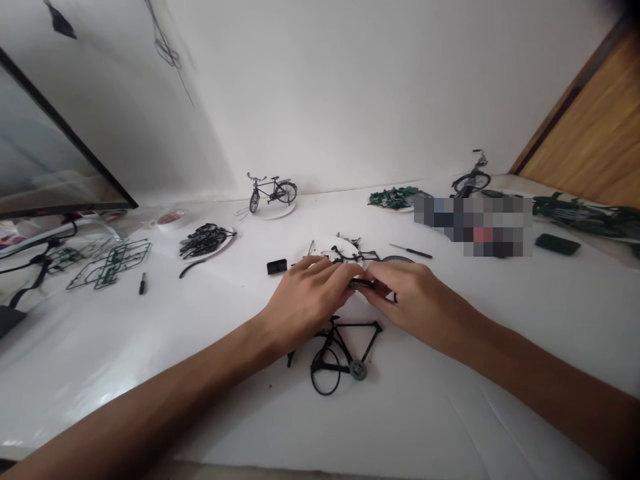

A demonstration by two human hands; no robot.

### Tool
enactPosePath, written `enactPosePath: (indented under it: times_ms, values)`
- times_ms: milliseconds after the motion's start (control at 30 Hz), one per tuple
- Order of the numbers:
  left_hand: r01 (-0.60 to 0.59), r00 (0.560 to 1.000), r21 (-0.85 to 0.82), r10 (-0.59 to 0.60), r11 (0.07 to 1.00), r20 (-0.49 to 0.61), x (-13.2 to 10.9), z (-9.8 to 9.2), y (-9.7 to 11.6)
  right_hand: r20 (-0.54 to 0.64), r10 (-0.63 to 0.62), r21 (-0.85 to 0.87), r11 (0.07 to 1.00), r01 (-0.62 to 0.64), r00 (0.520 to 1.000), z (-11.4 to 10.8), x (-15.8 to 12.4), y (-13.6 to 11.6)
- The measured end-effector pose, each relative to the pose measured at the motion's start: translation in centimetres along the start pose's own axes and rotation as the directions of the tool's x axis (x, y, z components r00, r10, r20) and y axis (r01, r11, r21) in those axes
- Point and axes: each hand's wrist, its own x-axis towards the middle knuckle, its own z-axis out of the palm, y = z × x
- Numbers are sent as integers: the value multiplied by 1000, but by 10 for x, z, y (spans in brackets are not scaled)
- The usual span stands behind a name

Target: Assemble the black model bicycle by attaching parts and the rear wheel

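Both of my hands meet over the middle of the table. Between the fingertips is a small dark flat part (362, 283), mostly covered, so its kind cannot be made out. My left hand (313, 290) closes on its left end. The thumb and fingers of my right hand (405, 287) pinch the other end. Nearer to me lies a black model bicycle frame (345, 347) with a grey chainring (358, 370) on it. Just beyond my fingers stands a white paper plate (325, 241) with small bicycle parts. A model wheel (397, 259) is partly hidden behind my right hand.
An assembled model bicycle (273, 192) stands at the back, another (471, 179) at the back right. Plates of black parts (206, 239) and green parts (395, 197) flank the middle. Screwdrivers (419, 253), green sprues (113, 263) and a dark-framed screen (55, 147) are around.
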Motion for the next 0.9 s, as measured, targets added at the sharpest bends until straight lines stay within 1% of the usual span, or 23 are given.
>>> enactPosePath:
  times_ms: [100,367,467,533,667,733,800,900]
  values:
    - [25,1000,-23,-24,999,13,1,-1,1,21,2,0,1000,-2,1000,0,-1,-1]
    - [35,998,-22,-36,999,-51,1,2,1,20,-6,40,999,6,1000,1,-1,2]
    - [38,997,-7,-38,999,-71,0,3,1,20,13,49,999,-14,1000,1,-1,0]
    - [24,997,-13,-25,1000,-68,-1,1,2,5,14,40,999,-14,1000,0,0,-2]
    - [-38,999,-93,38,995,-3,0,-4,1,-26,-16,11,1000,16,1000,-2,1,-4]
    - [-53,999,-135,54,989,2,1,-4,-1,-10,15,21,1000,-15,1000,-4,3,-3]
    - [-44,999,-171,43,984,-12,1,-3,-4,1,66,53,996,-66,998,-5,4,0]
    - [30,999,-234,-35,972,-20,0,1,-8,5,96,134,986,-96,995,-5,6,4]
